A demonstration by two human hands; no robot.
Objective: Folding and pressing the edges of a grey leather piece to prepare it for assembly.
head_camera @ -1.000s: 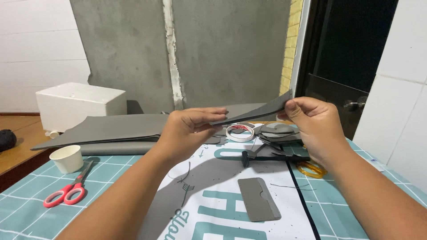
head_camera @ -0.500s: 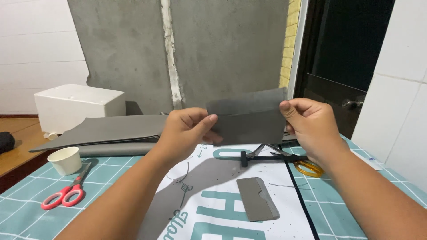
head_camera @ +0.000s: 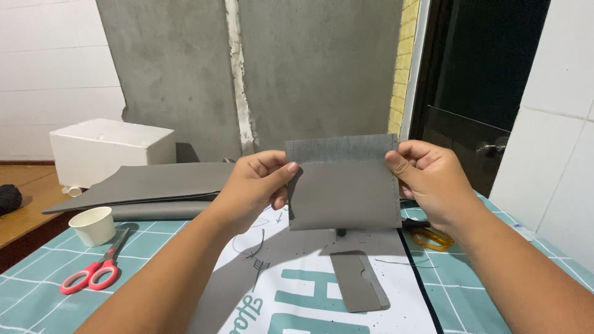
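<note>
**Grey sheet raised upright, held at both side edges**

Since the earlier frames the grey sheet (head_camera: 343, 185) had swung from near edge-on to upright, its face toward the camera, at centre frame above the worktop (head_camera: 37, 284). Long axis ran left to right. Left hand (head_camera: 257, 185) pinched the left edge, right hand (head_camera: 433, 182) the right edge; fingers closed on the sheet, thumbs in front, both hands equally near. A lighter band crossed the top, possibly a fold; could not tell. Fingers behind the sheet were hidden. Yellow-handled scissors (head_camera: 433, 238) lay partly covered by the right hand. Small grey piece (head_camera: 360, 281) lay below; red scissors (head_camera: 93, 272) and paper cup (head_camera: 93, 226) at lower left.
</note>
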